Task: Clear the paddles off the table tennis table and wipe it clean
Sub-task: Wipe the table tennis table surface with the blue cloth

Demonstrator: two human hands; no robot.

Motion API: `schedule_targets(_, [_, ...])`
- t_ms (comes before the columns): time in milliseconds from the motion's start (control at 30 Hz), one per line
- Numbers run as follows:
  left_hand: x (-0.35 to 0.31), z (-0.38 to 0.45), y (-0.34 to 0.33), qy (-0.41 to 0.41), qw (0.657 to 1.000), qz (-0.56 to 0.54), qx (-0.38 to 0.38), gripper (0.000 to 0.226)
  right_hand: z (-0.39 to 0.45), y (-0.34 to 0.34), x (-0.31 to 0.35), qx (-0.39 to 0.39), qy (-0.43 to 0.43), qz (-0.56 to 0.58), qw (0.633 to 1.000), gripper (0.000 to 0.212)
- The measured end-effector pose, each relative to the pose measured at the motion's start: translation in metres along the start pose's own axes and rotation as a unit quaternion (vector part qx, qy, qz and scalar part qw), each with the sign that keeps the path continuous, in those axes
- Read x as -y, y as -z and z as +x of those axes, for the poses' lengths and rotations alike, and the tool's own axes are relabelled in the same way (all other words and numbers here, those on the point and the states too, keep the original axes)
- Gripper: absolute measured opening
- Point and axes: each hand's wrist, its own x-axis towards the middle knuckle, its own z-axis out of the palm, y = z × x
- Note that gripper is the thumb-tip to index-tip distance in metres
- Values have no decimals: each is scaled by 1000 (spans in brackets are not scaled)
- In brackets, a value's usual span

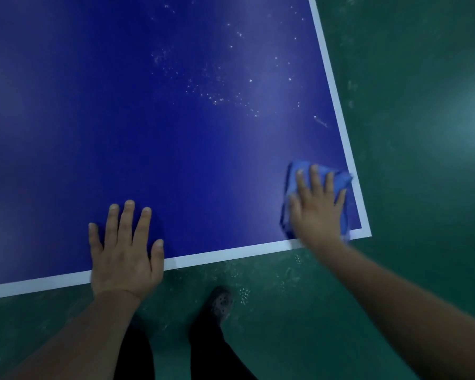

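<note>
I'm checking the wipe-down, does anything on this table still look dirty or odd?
Yes. Pale specks and a short streak dot the blue table beyond the cloth under the right hand. The left hand lies flat at the near edge.

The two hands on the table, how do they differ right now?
The left hand lies bare on the blue table, straddling the white near edge line; the right hand presses a blue cloth by the near right corner. The left hand looks sharp, the right hand blurred. White specks lie beyond the right hand; the surface beyond the left hand shows none. Both hands are flat with fingers spread and straight.
</note>
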Motion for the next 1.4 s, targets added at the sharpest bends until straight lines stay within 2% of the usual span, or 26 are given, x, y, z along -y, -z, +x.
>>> schedule_targets(100, [0, 0, 2, 3, 1000, 7, 6, 67, -63, -17, 8, 8, 160, -18, 987, 60])
schedule_targets(167, [0, 0, 3, 4, 1000, 5, 4, 67, -43, -10, -4, 25, 191, -24, 981, 61])
schedule_targets(233, [0, 0, 4, 6, 1000, 5, 5, 68, -2, -1, -13, 22, 120, -23, 992, 62])
schedule_targets(333, [-1, 0, 5, 8, 1000, 4, 7, 68, 56, 12, -4, 4, -77, 56, 995, 60])
schedule_targets(367, [-1, 0, 5, 7, 1000, 4, 8, 68, 65, 14, 9, -1, -113, 77, 991, 60])
schedule_targets(400, [-2, 0, 5, 7, 1000, 3, 9, 68, 64, 13, 26, 1, -114, 75, 991, 60])
schedule_targets(433, [-2, 1, 5, 7, 1000, 3, 9, 68, 55, 8, 45, 6, -74, 51, 996, 59])
schedule_targets(500, [-2, 1, 6, 10, 1000, 1, 9, 68, 10, -6, 81, 14, 109, 2, 994, 58])
schedule_targets(567, [-3, 1, 7, 14, 1000, 3, 10, 68, -48, -17, 86, 38, 303, -21, 952, 57])
schedule_targets(633, [-3, 1, 8, 13, 1000, 9, 13, 68, -62, -18, 54, 45, 405, -34, 913, 55])
schedule_targets(667, [-3, 1, 8, 12, 1000, 11, 13, 69, -53, -14, 34, 41, 421, -52, 905, 55])
schedule_targets(700, [-2, 1, 8, 12, 1000, 12, 14, 69, -40, -10, 16, 34, 417, -64, 906, 56])
schedule_targets(767, [-2, 0, 7, 13, 1000, 9, 15, 69, -7, 0, -10, 35, 345, -66, 936, 58])
schedule_targets(867, [-2, 1, 6, 10, 1000, 11, 18, 68, 29, 9, -10, 30, 134, -11, 990, 64])
schedule_targets(933, [-2, 1, 6, 12, 1000, 15, 22, 68, 41, 9, 19, 5, -14, 49, 999, 61])
schedule_targets(967, [-2, 1, 6, 14, 1000, 16, 23, 68, 40, 8, 42, 3, -52, 60, 997, 60])
schedule_targets(1000, [-2, 1, 6, 15, 999, 16, 25, 68, 34, 4, 66, 6, -52, 58, 997, 60])
schedule_targets(1033, [-1, 1, 6, 14, 999, 16, 26, 68, 21, -2, 91, 11, -10, 49, 999, 60])
schedule_targets(1100, [-1, 1, 5, 15, 999, 13, 26, 68, -18, -13, 127, 35, 158, 32, 986, 59])
schedule_targets(1133, [-1, 1, 5, 16, 1000, 12, 23, 68, -37, -17, 131, 44, 237, 16, 970, 58])
schedule_targets(1200, [-1, 0, 5, 15, 1000, 10, 18, 67, -45, -19, 107, 33, 299, 7, 954, 56])
schedule_targets(1267, [-1, 0, 6, 14, 1000, 9, 17, 67, -26, -14, 63, 12, 251, 2, 968, 59])
schedule_targets(1400, [-2, 1, 7, 16, 1000, 3, 19, 68, 28, 5, -26, 27, 53, -3, 998, 68])
